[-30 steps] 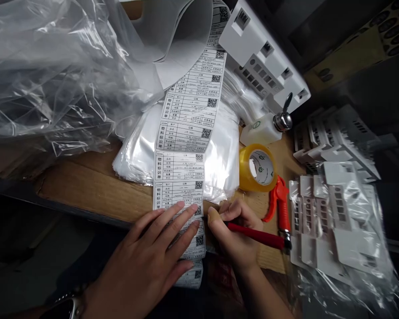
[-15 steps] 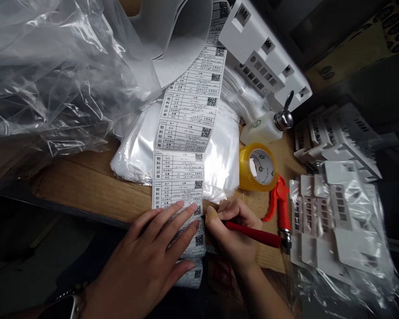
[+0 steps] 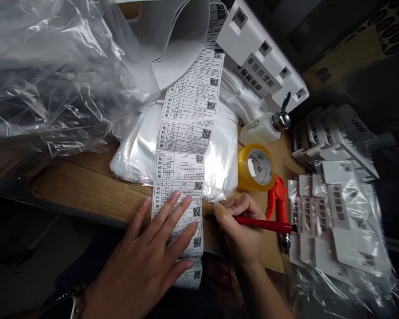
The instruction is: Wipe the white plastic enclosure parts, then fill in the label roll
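Observation:
A long strip of printed labels runs down the middle, over a stack of clear plastic bags and past the table's near edge. My left hand lies flat across its lower part, fingers spread. Just right of the strip, my right hand is closed around a red pen. The pen's dark tip points left, close to the strip's right edge; whether it touches the paper I cannot tell. Something tan covers the tip of my right thumb.
A yellow tape roll, a white bottle with a metal top and a red-handled tool stand right of the bags. White plastic panels sit behind; bagged panels lie right. Crumpled clear plastic fills the left.
My right hand has shifted slightly right with the pen, drawing its tip back to the strip's edge. The left hand's fingers have spread a little and moved slightly left.

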Motion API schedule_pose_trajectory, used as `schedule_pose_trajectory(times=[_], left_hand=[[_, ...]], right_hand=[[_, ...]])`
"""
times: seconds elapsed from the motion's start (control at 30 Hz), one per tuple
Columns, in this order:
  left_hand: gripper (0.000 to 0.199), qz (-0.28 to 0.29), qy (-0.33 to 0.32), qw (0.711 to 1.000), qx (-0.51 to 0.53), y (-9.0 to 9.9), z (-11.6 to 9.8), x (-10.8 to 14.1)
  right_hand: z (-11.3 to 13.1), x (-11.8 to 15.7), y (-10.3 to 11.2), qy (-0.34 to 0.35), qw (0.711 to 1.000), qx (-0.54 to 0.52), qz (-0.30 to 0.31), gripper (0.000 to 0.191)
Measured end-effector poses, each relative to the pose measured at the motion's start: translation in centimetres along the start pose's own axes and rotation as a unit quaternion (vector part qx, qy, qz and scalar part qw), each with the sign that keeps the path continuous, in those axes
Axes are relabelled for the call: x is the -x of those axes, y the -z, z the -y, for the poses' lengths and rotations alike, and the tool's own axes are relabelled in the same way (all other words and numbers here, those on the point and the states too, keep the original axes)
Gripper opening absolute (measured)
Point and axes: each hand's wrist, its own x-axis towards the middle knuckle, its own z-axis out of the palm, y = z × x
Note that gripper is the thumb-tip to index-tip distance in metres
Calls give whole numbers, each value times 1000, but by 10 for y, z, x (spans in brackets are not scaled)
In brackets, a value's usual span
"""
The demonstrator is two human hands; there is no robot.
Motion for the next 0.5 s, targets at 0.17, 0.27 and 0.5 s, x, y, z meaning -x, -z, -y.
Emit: schedule_pose_trajectory(times=[0.17, 0.27, 0.5], left_hand=[[50, 1, -1, 1000, 22, 5, 2, -2], [52, -4, -10, 1000, 26, 7, 4, -6], [43, -12, -12, 1000, 3, 2, 5, -12]], right_hand=[[-2, 0, -1, 18, 999, -23, -14, 38], [-2, 1, -3, 24, 1000, 7, -19, 39], [-3, 4, -6, 47, 998, 39, 10, 39]])
